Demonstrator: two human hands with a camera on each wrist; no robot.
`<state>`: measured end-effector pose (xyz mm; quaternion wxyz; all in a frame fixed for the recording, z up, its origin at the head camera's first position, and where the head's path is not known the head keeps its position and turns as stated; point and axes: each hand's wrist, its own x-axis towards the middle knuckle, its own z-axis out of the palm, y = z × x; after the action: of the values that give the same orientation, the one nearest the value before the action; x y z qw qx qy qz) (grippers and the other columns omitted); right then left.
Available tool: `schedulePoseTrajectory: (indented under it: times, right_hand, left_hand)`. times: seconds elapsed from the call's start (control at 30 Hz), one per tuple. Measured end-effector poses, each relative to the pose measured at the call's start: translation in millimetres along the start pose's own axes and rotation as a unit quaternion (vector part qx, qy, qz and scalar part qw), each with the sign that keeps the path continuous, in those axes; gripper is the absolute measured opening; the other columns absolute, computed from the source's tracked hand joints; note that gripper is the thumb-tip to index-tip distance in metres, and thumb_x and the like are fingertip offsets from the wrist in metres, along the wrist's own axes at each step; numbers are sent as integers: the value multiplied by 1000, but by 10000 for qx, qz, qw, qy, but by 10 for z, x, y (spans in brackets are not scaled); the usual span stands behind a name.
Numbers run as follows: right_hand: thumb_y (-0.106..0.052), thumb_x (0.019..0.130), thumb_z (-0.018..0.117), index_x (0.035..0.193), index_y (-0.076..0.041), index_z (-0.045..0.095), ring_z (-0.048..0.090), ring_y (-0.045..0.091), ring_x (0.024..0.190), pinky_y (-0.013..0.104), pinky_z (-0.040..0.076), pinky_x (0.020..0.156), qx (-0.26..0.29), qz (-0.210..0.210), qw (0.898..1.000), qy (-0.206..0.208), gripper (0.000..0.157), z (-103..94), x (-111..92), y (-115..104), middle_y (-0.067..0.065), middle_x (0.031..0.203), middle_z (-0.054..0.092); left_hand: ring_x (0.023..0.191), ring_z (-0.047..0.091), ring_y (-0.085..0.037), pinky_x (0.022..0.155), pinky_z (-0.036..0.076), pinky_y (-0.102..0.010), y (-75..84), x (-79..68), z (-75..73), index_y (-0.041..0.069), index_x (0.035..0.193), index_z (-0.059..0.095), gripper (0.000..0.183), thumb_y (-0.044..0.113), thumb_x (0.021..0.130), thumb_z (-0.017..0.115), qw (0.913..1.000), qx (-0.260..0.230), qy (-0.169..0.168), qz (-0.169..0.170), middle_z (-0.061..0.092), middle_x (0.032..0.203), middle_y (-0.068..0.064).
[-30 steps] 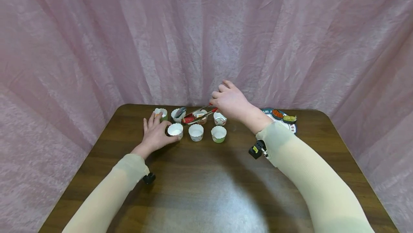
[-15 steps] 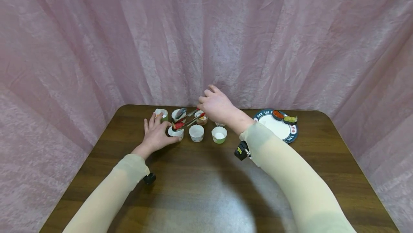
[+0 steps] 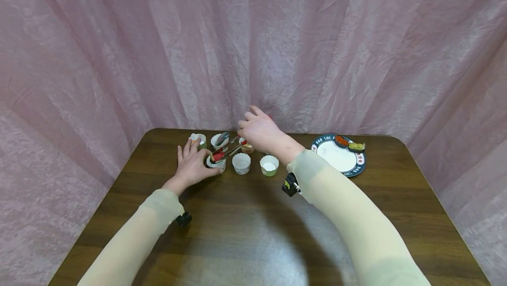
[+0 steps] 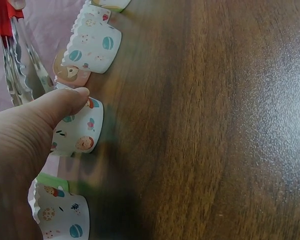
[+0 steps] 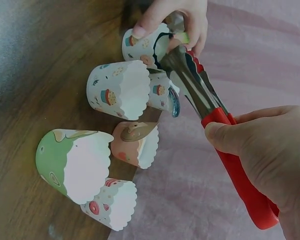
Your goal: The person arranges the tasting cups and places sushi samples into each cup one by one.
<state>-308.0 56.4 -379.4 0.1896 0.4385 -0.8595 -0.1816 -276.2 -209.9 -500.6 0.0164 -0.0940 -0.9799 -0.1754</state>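
Note:
My left hand (image 3: 191, 163) holds a white patterned paper baking cup (image 5: 140, 47) between thumb and fingers; in the left wrist view the thumb presses its side. My right hand (image 5: 270, 145) grips metal tongs with red handles (image 5: 237, 175), reaching leftward over the cups. At the tong tips, right at that cup's rim, is a sushi piece with a red topping (image 3: 218, 156). The lower part of the held cup is partly covered by the left thumb in the left wrist view.
Several more paper cups stand in two rows, among them a white one (image 3: 241, 163) and a green one (image 3: 269, 165). A back cup holds a silvery piece (image 3: 222, 137). A blue-rimmed plate (image 3: 336, 154) bears orange (image 3: 341, 141) and yellow-green (image 3: 357, 146) sushi. A pink curtain (image 3: 253, 48) hangs behind.
My right hand has moved left with the tongs, bringing the red-topped sushi from above the back cups to the cup in my left hand. The left hand has stayed in place.

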Motion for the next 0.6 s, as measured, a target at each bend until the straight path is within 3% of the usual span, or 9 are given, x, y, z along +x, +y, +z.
schedulePoseTrajectory:
  times: [0.3, 0.6]
  right_hand:
    - [-26, 87, 80, 105, -26, 80, 58, 23, 106, 52, 30, 116, -115, -52, 9999, 117, 18, -17, 45, -18, -7, 101, 68]
    - [-19, 89, 77, 106, -25, 80, 58, 23, 107, 51, 30, 116, -74, -2, 9998, 178, 18, -58, 13, 21, -7, 102, 68]
  left_hand:
    - [154, -1, -44, 116, -10, -69, -3, 7, 5, 11, 121, 66, 70, 63, 76, 81, 10000, -45, 28, 16, 17, 166, -21]
    - [153, 0, -44, 116, -9, -70, -44, 39, 51, 11, 121, 66, 72, 65, 76, 79, 9999, -38, 103, 42, 18, 166, -21]
